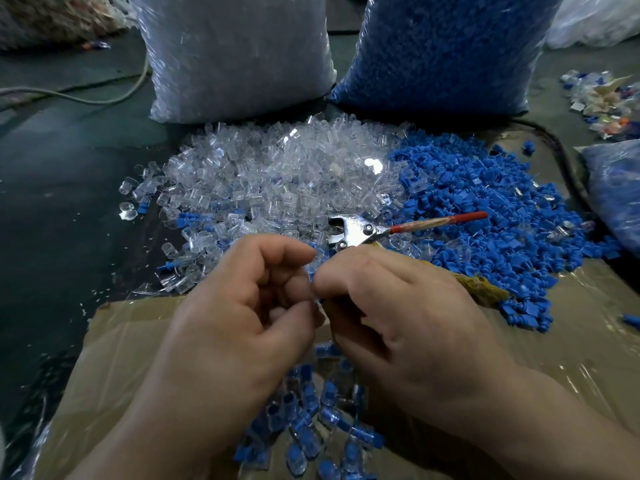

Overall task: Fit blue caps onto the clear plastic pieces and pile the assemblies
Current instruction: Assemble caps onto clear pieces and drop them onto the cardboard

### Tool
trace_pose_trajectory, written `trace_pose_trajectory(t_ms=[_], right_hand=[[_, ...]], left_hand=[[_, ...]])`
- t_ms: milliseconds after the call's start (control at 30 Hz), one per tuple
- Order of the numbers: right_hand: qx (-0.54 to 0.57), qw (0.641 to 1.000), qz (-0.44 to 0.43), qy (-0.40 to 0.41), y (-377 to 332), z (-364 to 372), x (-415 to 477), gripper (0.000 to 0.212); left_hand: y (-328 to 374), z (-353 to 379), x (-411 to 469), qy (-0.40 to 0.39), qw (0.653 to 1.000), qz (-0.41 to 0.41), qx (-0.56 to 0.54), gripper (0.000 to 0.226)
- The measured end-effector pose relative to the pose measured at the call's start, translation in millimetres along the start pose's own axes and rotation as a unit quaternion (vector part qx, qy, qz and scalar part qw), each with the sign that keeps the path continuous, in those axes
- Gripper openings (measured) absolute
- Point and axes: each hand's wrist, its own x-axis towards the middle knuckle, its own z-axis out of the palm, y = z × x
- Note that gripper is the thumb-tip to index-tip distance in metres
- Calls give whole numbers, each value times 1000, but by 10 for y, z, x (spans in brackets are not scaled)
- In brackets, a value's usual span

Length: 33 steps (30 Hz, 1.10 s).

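Pliers (356,232) on clear pieces (277,168), bags (235,57) behind

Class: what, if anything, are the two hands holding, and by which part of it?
The left hand and right hand pinch one small clear-and-blue piece between their fingertips. Most of it is hidden, so the exact grip cannot be told.

The only camera, worn on the person's head, looks forward and down from close above the near edge of the cardboard sheet (571,323).
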Motion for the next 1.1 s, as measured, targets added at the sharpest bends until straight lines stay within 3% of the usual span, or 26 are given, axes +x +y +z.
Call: trace_pose_trajectory(t_ms=[200,400,500,600,767,833,933,1000,1100], right_hand=[[62,998,2,25,7,15,-23,15],[79,997,-9,1,25,-18,-37,16],[95,995,-9,7,42,-30,-22,12],[86,995,9,46,39,-18,-17,12],[82,993,44,72,22,-18,-26,11],[71,995,47,55,25,-30,-24,11],[30,999,23,9,21,-39,-22,21],[-61,997,29,-27,67,-56,-21,34],[-213,956,158,-125,248,-147,-3,74]], left_hand=[[-33,-33,51,-50,989,-31,-134,37],[-33,-20,80,-37,976,-51,-206,35],[-12,-8,74,-19,975,-53,-215,30],[-11,-13,53,-17,986,-46,-156,24],[6,-11,51,-81,976,-61,-193,40],[-14,1,64,-68,972,-75,-210,40],[-51,25,74,-23,972,-99,-211,29],[-58,29,85,-10,976,-106,-190,27],[-60,-2,94,10,976,-125,-176,30]])
